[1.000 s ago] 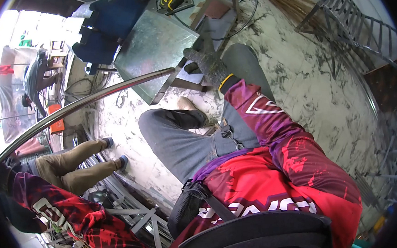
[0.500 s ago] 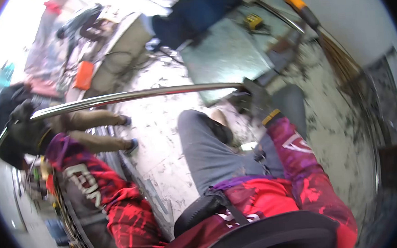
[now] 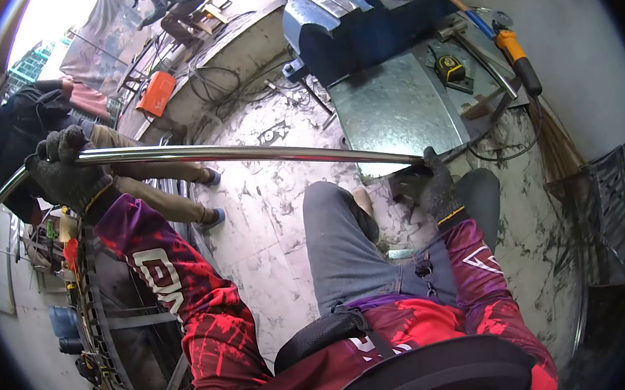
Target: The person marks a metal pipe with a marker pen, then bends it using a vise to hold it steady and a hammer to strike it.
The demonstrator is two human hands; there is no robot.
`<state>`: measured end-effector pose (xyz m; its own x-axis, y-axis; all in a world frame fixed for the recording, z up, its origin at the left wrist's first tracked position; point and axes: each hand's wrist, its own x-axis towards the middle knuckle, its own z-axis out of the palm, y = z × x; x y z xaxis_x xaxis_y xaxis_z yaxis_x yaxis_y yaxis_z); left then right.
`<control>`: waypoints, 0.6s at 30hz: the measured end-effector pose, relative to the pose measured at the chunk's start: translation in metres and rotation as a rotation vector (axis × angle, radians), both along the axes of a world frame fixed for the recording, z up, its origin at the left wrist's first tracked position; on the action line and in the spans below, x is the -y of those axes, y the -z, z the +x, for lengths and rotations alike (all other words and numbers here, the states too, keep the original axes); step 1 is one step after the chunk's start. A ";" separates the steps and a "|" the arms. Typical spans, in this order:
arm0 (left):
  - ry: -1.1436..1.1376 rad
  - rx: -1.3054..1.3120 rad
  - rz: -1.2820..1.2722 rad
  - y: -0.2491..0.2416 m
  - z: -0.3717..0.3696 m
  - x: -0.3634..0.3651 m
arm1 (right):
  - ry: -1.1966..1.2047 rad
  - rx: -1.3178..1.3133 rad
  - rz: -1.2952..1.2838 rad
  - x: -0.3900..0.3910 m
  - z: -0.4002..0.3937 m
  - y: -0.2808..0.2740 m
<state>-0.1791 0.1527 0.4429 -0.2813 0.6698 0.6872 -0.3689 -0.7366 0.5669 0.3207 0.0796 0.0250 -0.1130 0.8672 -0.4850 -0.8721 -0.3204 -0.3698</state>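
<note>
A long shiny metal pipe (image 3: 251,153) stretches across the view, its right end a little lower than its left part. My left hand (image 3: 71,168), in a dark glove with a yellow-edged cuff, is wrapped round the pipe, and a length of it sticks out past the hand to the left. At the pipe's right end, my right hand (image 3: 438,190), gloved alike, holds the tip with its thumb up against it. The right end lies just in front of a metal-topped table (image 3: 393,109).
A blue vise (image 3: 366,28), a yellow tape measure (image 3: 451,69) and an orange grinder (image 3: 512,47) are on the table. A co-worker (image 3: 26,142) stands at the left; another person (image 3: 176,9) is farther back. An orange case (image 3: 155,94) lies near cables.
The view has turned, showing more of the vise and table. The pipe's right end has dropped relative to its left part. Both hands still hold it.
</note>
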 end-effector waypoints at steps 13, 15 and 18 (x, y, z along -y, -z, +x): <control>-0.346 -0.231 0.055 -0.009 0.058 0.005 | -0.116 0.029 0.172 -0.005 0.005 0.020; 0.071 -0.314 0.116 -0.023 0.016 -0.009 | -0.119 0.052 0.191 -0.002 0.000 0.015; 0.270 -0.236 0.067 -0.034 -0.009 -0.026 | -0.064 0.133 0.143 -0.003 -0.005 0.009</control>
<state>-0.1880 0.1791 0.4766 0.0715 0.6496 0.7569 -0.4200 -0.6687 0.6135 0.3154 0.0823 0.0160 -0.1130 0.9214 -0.3718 -0.7924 -0.3093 -0.5258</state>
